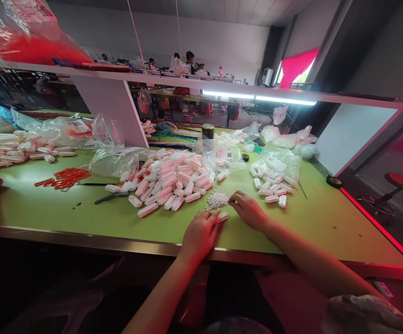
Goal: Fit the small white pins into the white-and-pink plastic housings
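**Hands at small white parts on green bench**

Left hand (201,232) pinches a white-pink connector (222,215) on the green table (83,213). Right hand (248,208) rests fingers-down just beside a heap of tiny white pieces (217,199). Big connector pile (168,181) behind; scissors (112,197) and red clips (64,177) to the left.

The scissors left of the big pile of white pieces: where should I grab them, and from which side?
Probably by the handle loops. The scissors lie flat on the green table, dark handles toward the pile of white pieces, blades pointing left. Come from above on the right end with the left hand, which is nearer than the right hand. The loops are blurred, so their exact shape is unclear.
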Demonstrator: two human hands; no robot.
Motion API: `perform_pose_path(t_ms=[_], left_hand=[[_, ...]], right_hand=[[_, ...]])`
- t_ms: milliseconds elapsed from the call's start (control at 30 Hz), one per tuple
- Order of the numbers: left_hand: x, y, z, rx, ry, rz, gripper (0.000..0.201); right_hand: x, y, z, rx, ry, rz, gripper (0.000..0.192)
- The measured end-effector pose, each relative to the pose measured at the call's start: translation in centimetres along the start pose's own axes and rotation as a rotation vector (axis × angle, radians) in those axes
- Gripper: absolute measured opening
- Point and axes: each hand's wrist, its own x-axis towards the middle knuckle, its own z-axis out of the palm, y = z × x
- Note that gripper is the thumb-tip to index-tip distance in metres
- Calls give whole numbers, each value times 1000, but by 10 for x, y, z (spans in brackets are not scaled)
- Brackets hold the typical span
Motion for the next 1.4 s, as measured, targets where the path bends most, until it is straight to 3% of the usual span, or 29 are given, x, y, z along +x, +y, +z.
perform_pose_path(t_ms=[133, 400, 600, 900, 1033, 1233, 1400], left_hand=[[0, -1, 1, -43, 22, -24, 27], [0, 0, -1, -69, 18, -20, 18], [1, 0, -2, -86, 26, -18, 15], [-1, 0, -1, -80, 29, -22, 19], [-1, 0, -1, -71, 21, -26, 18], [-1, 0, -1, -76, 27, -34, 19], [-1, -1, -2, -122, 24, -31, 19]], right_hand=[[-10, -23, -9, -22, -82, -110, 15], [-12, -37, -11, -475, -261, -324, 15], [-10, -43, -12, -478, -273, -447, 16], [-14, -25, -7, -239, -174, -222, 20], [-17, -28, -10, -305, -190, -273, 22], [-22, -46, -9, -506, -322, -396, 23], [-24, -42, -7, -336, -270, -280, 24]])
